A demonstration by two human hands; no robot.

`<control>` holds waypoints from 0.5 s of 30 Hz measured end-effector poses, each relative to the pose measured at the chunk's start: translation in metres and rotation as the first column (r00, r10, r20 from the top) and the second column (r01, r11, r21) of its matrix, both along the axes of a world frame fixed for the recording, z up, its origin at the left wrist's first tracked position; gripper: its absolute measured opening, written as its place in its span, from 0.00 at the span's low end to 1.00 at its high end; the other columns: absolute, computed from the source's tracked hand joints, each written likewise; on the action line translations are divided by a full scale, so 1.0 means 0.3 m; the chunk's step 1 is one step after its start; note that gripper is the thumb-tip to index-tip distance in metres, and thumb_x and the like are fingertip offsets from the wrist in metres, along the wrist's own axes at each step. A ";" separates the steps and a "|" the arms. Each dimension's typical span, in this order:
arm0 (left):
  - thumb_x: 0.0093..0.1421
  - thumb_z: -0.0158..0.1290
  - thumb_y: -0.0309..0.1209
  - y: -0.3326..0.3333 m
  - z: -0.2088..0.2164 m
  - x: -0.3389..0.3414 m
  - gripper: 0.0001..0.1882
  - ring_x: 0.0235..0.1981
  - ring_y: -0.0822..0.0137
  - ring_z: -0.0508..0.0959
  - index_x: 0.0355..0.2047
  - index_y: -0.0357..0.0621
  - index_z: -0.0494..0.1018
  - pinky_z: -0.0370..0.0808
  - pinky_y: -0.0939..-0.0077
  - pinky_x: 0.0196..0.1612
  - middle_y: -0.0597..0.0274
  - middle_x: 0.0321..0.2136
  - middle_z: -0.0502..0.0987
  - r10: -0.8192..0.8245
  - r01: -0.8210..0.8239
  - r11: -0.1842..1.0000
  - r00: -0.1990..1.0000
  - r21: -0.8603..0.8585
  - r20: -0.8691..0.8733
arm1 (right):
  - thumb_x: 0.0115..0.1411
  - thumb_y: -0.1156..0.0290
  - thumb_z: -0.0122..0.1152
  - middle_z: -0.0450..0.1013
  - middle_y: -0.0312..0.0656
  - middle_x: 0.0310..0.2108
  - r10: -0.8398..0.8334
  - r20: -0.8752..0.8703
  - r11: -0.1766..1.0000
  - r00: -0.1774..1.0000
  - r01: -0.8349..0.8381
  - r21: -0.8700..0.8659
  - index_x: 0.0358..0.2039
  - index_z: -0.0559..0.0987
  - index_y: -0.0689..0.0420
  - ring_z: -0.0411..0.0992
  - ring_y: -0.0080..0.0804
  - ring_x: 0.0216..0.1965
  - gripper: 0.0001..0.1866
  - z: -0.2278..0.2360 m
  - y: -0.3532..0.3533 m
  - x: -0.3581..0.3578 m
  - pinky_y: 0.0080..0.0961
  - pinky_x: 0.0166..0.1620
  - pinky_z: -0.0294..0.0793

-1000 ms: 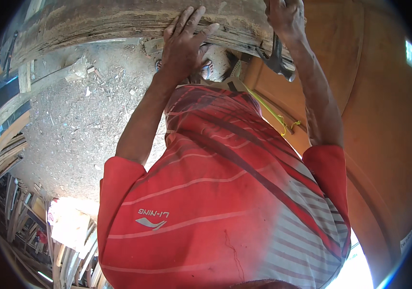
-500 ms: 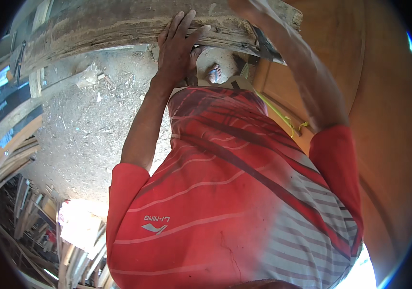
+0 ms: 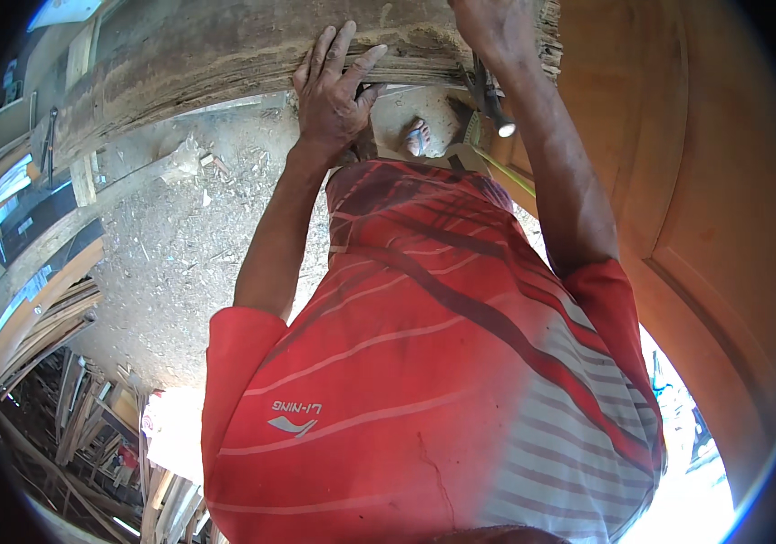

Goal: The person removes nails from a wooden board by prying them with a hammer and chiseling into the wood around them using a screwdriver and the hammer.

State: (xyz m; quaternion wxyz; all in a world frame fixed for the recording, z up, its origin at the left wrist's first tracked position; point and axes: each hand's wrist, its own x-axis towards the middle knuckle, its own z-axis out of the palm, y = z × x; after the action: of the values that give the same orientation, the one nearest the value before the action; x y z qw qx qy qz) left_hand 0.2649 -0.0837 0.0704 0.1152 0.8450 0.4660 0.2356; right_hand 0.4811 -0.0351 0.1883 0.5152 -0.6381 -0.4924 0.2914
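My left hand (image 3: 334, 95) lies over the near edge of a worn, rough wooden bench (image 3: 216, 54), its fingers spread on the wood. Nothing shows in its grasp. At the top of the view my right hand (image 3: 497, 32) is bent down over the right part of the bench. Its fingers are mostly cut off or hidden, so what it holds does not show. Just below that hand, a dark metal piece with a round, shiny end (image 3: 504, 125) juts from the bench edge; its kind is unclear.
A large brown wooden panel (image 3: 624, 127) stands along the right side. Wood shavings cover the floor (image 3: 170, 263) on the left. Timber offcuts (image 3: 71, 417) are heaped at lower left. A sandalled foot (image 3: 418, 138) shows under the bench, near a yellow strip (image 3: 506, 174).
My right hand has come slightly nearer and to the right, and its forearm has swung inward. The shiny-ended metal piece shows more clearly. My left hand stays on the bench edge.
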 end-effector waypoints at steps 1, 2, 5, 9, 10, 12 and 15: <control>0.54 0.67 0.44 0.002 0.002 0.000 0.31 0.71 0.54 0.60 0.60 0.69 0.75 0.56 0.51 0.67 0.62 0.69 0.64 -0.004 0.004 1.000 1.000 0.005 -0.005 | 0.69 0.47 0.59 0.63 0.30 0.21 -0.004 -0.005 1.000 1.000 0.004 0.005 0.29 0.72 0.59 0.61 0.23 0.24 0.25 0.004 -0.009 -0.018 0.30 0.27 0.62; 0.53 0.68 0.41 0.003 0.004 0.003 0.32 0.71 0.54 0.59 0.60 0.70 0.75 0.55 0.51 0.67 0.62 0.70 0.62 -0.016 0.016 1.000 1.000 -0.019 0.019 | 0.69 0.46 0.58 0.63 0.30 0.21 -0.057 0.060 0.998 0.997 0.056 0.025 0.29 0.72 0.59 0.61 0.23 0.24 0.26 0.011 -0.030 -0.038 0.30 0.28 0.62; 0.54 0.66 0.40 0.019 0.011 -0.001 0.29 0.69 0.51 0.61 0.58 0.61 0.76 0.55 0.50 0.66 0.58 0.67 0.66 -0.077 0.076 0.997 0.996 0.023 0.035 | 0.68 0.52 0.57 0.75 0.50 0.28 0.150 0.336 0.987 0.930 -0.123 -0.101 0.40 0.73 0.58 0.78 0.46 0.26 0.19 -0.053 -0.096 -0.132 0.40 0.28 0.75; 0.56 0.61 0.44 -0.002 -0.036 -0.023 0.26 0.57 0.47 0.68 0.51 0.43 0.76 0.56 0.47 0.64 0.53 0.54 0.74 0.060 0.133 0.940 0.841 -0.314 0.537 | 0.64 0.47 0.61 0.75 0.50 0.36 0.256 0.450 0.962 0.855 -0.271 -0.033 0.42 0.70 0.53 0.78 0.55 0.32 0.22 -0.077 -0.185 -0.297 0.51 0.35 0.77; 0.56 0.62 0.42 0.004 -0.035 -0.037 0.26 0.60 0.47 0.67 0.52 0.45 0.76 0.56 0.47 0.64 0.52 0.56 0.74 -0.021 0.097 0.950 0.968 -0.296 0.249 | 0.64 0.47 0.62 0.74 0.50 0.38 0.265 0.486 0.961 0.833 -0.270 -0.061 0.43 0.70 0.53 0.78 0.56 0.32 0.23 -0.075 -0.189 -0.279 0.52 0.36 0.77; 0.56 0.62 0.41 0.011 -0.026 -0.051 0.26 0.62 0.47 0.66 0.54 0.47 0.76 0.55 0.46 0.65 0.51 0.57 0.73 -0.098 0.077 0.962 0.993 -0.262 -0.067 | 0.66 0.50 0.61 0.77 0.50 0.38 0.138 0.543 0.983 0.828 -0.182 0.029 0.45 0.73 0.54 0.79 0.55 0.33 0.21 -0.076 -0.179 -0.207 0.48 0.36 0.78; 0.56 0.67 0.42 0.021 -0.003 -0.023 0.31 0.69 0.45 0.61 0.61 0.58 0.74 0.53 0.49 0.67 0.53 0.69 0.63 -0.143 0.142 0.990 0.989 0.010 0.026 | 0.68 0.54 0.59 0.81 0.51 0.34 -0.116 0.333 0.985 0.936 0.151 -0.081 0.45 0.81 0.55 0.81 0.49 0.35 0.18 -0.003 -0.147 -0.002 0.38 0.38 0.81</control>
State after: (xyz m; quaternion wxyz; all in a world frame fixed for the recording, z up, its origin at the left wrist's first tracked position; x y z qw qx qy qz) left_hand 0.2579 -0.0775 0.0696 0.1343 0.8734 0.4019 0.2400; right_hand 0.4807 -0.0791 0.1874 0.4106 -0.7360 -0.5102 0.1714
